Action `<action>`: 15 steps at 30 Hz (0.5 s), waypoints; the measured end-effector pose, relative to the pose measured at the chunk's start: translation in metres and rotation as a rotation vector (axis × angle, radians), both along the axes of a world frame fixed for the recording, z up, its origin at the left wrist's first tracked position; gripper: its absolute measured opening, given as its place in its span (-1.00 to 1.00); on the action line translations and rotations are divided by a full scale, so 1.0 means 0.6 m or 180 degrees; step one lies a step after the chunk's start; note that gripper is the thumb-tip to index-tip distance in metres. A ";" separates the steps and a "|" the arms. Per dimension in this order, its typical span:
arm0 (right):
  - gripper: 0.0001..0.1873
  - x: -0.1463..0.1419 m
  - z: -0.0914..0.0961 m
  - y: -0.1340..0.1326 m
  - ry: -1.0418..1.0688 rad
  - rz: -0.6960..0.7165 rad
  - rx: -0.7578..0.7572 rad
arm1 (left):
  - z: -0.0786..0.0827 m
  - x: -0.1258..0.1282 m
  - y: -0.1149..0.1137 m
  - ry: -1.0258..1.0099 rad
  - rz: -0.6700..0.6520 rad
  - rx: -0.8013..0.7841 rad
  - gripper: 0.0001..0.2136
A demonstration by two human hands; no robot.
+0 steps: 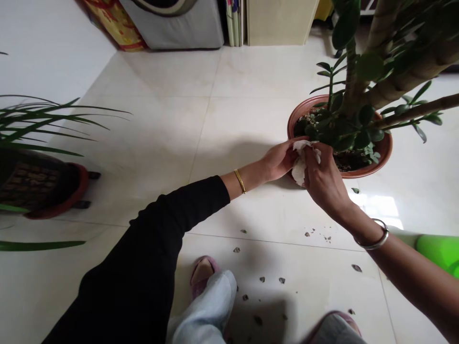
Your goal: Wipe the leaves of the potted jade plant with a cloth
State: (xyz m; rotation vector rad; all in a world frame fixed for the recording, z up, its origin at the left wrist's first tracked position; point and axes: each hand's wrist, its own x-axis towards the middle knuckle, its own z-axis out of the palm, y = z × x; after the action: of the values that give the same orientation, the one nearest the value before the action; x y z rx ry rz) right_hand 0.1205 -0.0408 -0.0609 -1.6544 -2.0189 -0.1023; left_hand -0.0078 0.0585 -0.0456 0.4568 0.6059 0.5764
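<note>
A crumpled white tissue [300, 168] is gripped in my right hand [323, 177], whose fingers are curled at the front rim of a brown plant pot [386, 155]. My left hand [281, 160] meets it from the left, its fingers bent around the same spot and partly behind the tissue. What lies between those left fingers is hidden. Over both hands hang thick green leaves [346, 142] of a jade plant with stout stems [405, 88]. Soil and small leaves show inside the pot.
Dry fallen leaves [281, 280] and crumbs lie scattered on the pale tiled floor [154, 129]. A long-leaved plant in a dark pot [34, 184] stands at left on a wheeled saucer. Something bright green [435, 251] is at right. My slippered feet [202, 272] are below.
</note>
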 end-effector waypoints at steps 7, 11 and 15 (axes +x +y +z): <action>-0.45 0.008 0.000 0.007 -0.0092 -0.0347 -0.0028 | -0.014 0.003 0.001 -0.0130 0.0120 -0.0243 -0.80; -0.33 0.008 -0.007 0.001 -0.0188 -0.0126 0.0003 | -0.008 0.005 -0.001 -0.0101 0.0126 -0.0293 -0.75; -0.24 0.011 -0.008 -0.009 -0.0244 0.0039 -0.0091 | -0.003 0.003 -0.003 -0.0112 0.0024 -0.0327 -0.72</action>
State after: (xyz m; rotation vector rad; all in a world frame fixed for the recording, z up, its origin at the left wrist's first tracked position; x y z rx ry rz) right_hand 0.1273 -0.0464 -0.0658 -1.6791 -2.0962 -0.1350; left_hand -0.0063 0.0565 -0.0473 0.3471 0.6009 0.5568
